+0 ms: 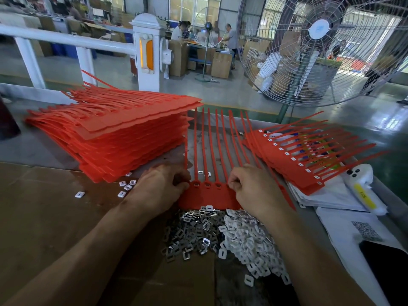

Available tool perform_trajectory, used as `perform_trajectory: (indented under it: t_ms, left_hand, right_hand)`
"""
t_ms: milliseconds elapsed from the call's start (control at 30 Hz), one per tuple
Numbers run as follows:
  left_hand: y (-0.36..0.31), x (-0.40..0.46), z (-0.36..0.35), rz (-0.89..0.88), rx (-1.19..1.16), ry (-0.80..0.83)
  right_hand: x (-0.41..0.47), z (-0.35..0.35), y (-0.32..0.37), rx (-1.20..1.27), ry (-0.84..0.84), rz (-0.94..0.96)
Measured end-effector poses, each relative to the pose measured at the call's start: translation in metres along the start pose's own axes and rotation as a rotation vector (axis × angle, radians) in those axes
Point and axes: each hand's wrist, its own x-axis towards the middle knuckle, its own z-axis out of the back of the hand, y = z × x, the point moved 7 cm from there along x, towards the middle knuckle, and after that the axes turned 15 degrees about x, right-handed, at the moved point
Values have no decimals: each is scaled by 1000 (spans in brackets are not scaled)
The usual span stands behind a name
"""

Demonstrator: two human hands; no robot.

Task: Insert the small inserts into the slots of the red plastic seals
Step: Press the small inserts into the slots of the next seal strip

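Red seal strip is lying on the bench between both hands. Left hand is pinching its left edge; right hand is pinching at its right-end slots. Loose inserts pile is sitting just below on cardboard, not in any container.

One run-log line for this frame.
left hand: steadies seal sheet | right hand: fingers curled at slot row | insert pile: nearside

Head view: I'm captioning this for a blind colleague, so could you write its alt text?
Two bare hands, left hand and right hand, hold a red seal strip flat at its slotted end on a workbench. A pile of small inserts lies just below; a tall stack of red seals sits left, a fitted stack right.
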Motion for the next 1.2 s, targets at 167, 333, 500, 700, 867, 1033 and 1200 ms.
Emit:
perform_trajectory:
  t_ms: [167, 333, 500, 700, 867, 1033, 1200]
  left_hand:
    - [2, 0, -1, 3, -14, -3]
    - [1, 0, -1, -3, -24, -22]
    - [0, 0, -1, -12, -23, -17]
    - [1, 1, -2, -5, -14, -6]
    - [1, 1, -2, -4, -13, -5]
    - [1, 1, -2, -4, -21, -17]
    - [0, 1, -1, -9, -34, -26]
  right_hand:
    - [2, 1, -8, 99, -71, -41]
    - [0, 1, -16, 226, -130, -116]
    - [-1, 2, -15, 205, -107, -89]
    - [-7, 6, -13, 151, -78, -23]
    - [-17, 13, 2, 220, -25, 72]
    - [-28, -6, 27, 307, 275, 145]
    - [-35, -13, 32, 301, 392, 148]
